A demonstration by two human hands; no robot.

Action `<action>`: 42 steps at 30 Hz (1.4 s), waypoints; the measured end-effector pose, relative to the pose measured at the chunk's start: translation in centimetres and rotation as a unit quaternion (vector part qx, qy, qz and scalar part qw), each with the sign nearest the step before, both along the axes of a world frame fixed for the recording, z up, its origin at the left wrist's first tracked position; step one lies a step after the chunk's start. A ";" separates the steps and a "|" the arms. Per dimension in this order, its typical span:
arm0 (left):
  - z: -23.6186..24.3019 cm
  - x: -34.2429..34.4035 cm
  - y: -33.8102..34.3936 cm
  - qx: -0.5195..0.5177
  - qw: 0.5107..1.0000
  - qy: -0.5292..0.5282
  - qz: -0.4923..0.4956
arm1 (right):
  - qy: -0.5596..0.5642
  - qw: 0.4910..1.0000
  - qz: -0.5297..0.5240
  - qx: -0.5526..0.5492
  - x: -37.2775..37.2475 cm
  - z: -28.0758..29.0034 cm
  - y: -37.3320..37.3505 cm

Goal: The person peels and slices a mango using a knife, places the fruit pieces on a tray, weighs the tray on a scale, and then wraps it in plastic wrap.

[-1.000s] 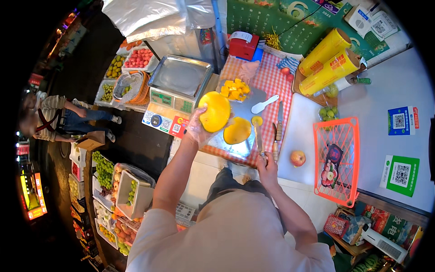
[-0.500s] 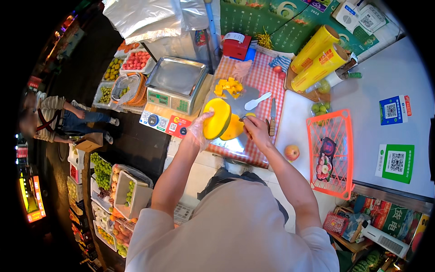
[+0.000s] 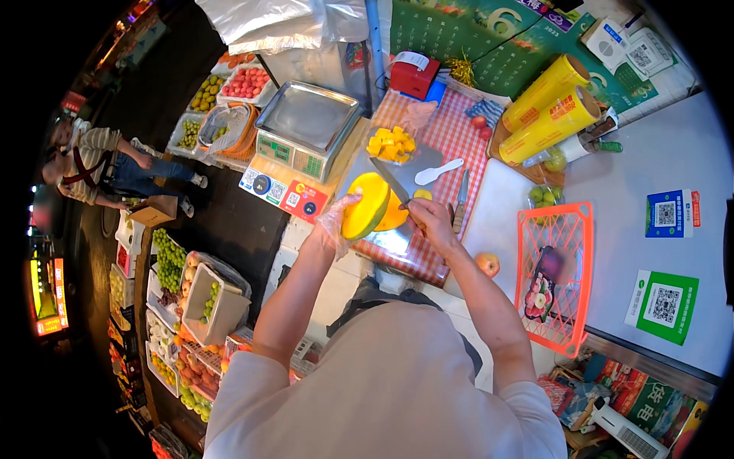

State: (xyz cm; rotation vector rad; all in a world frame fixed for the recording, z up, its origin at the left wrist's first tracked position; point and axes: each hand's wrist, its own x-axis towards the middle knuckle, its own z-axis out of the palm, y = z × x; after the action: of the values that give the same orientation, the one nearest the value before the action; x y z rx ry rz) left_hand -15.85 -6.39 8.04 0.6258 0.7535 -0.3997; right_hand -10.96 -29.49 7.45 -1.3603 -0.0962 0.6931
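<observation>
My left hand point(image 3: 333, 223), in a clear plastic glove, holds up a large mango half point(image 3: 365, 206) with yellow flesh and green skin. My right hand point(image 3: 433, 219) is closed round the handle of a knife point(image 3: 391, 180), whose blade points up and left, close beside the mango half. Behind it, partly hidden, another orange-yellow mango piece point(image 3: 394, 217) lies on the board. A smaller yellow piece point(image 3: 422, 195) shows by my right fingers. Beyond the blade sit mango cubes point(image 3: 391, 142). A white spoon-like tool point(image 3: 439, 171) lies to their right, and a second knife point(image 3: 462, 200) beside my right hand.
A metal-topped scale point(image 3: 306, 126) stands at left, with fruit crates point(image 3: 222, 302) beyond. To the right are an apple point(image 3: 487, 265), an orange plastic basket point(image 3: 521, 268) and yellow film rolls point(image 3: 562, 122). A person point(image 3: 107, 164) stands at far left.
The knife blade, hidden behind the mango half before, now shows above and to its right. The mango half has tilted slightly. The whole view has shifted a little.
</observation>
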 end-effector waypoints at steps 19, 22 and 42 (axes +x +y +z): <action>-0.7 -0.1 2.3 0.014 0.998 0.042 0.034 | 0.014 0.999 0.040 -0.018 0.1 -0.9 2.6; -0.8 -0.1 2.2 -0.017 0.998 0.048 0.044 | -0.009 0.997 0.063 -0.034 -0.2 -0.9 2.8; -1.9 1.4 1.0 -0.056 0.989 0.074 0.111 | -0.204 0.971 -0.006 -0.122 -3.7 -3.1 2.4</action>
State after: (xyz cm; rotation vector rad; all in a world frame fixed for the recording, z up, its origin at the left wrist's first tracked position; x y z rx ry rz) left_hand -14.43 -5.40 6.14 0.4039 0.9257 -0.2833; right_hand -14.70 -27.11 4.32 -1.7256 -0.3399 0.4144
